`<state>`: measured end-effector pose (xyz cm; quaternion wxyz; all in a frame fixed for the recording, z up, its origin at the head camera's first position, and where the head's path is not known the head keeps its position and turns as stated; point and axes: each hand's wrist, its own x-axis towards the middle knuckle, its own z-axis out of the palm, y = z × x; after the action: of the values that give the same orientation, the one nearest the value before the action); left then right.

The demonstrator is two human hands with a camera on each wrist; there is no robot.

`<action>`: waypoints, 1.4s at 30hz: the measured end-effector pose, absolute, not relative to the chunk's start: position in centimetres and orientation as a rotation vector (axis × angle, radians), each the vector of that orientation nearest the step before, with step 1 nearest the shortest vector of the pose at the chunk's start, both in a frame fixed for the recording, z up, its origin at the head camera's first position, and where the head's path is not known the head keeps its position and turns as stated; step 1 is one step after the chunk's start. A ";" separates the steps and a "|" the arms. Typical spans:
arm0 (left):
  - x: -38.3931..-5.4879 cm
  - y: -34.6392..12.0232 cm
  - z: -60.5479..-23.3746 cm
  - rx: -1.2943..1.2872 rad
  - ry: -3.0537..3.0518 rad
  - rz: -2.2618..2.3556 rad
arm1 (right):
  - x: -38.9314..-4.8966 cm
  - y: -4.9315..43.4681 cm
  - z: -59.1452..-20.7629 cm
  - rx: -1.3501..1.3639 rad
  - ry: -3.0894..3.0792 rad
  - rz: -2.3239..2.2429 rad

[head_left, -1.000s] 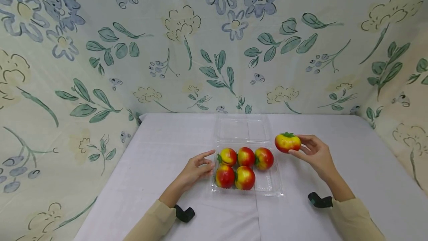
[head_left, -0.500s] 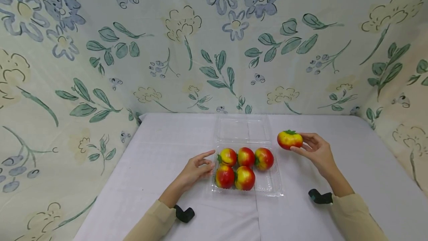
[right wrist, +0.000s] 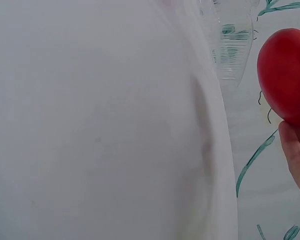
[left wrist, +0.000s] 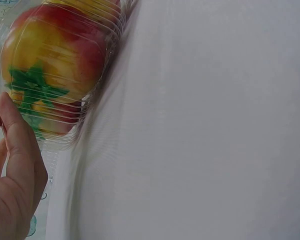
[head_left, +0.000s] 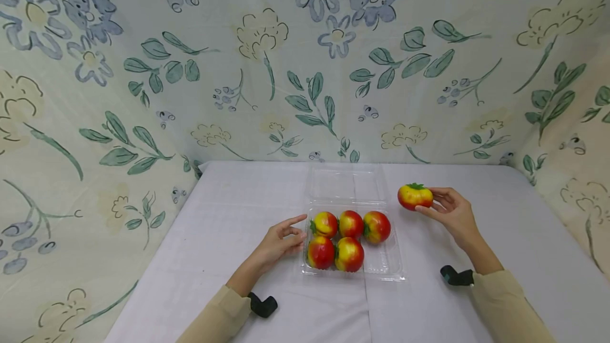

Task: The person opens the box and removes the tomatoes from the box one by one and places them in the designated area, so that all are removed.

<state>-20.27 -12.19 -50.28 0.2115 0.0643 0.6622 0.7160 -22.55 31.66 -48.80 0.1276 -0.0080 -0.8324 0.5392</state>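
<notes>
My right hand [head_left: 455, 215] holds a red-and-yellow toy persimmon [head_left: 414, 196] with a green leafy top, pinched between thumb and fingers, raised over the right side of the table. The right wrist view shows the red underside of this persimmon [right wrist: 287, 77] above the fingertips. Left of it lies a clear plastic clamshell box [head_left: 383, 266] holding several similar persimmons [head_left: 350, 254]; its front right compartment has none. My left hand [head_left: 282, 240] is at the box's left edge, fingers loosely bent. In the left wrist view its fingertip [left wrist: 6, 102] meets the clear wall beside a persimmon [left wrist: 55, 50].
The box's transparent lid [head_left: 345, 183] lies folded open toward the back. A white cloth [head_left: 238, 189] covers the table, and a floral curtain [head_left: 295, 68] hangs behind and at both sides. Black wrist mounts [head_left: 263, 305] stick out by the sleeves.
My right hand has moved slightly away and to the right, carrying the persimmon farther from the box. The left hand and the boxed persimmons stay where they were.
</notes>
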 end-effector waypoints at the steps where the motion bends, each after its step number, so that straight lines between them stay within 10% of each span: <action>1: -20.3 -12.2 -50.3 0.179 1.839 1.990 | -22.7 31.7 -49.0 -0.035 -2.424 1.565; 42: -20.2 -12.2 -50.2 0.193 1.844 1.989 | -25.8 32.7 -50.4 -0.260 -2.446 1.684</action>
<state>-20.16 -12.15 -50.24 0.2098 0.0692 0.6632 0.7151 -25.83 32.73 -50.44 0.0801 -0.0869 -0.8179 0.5630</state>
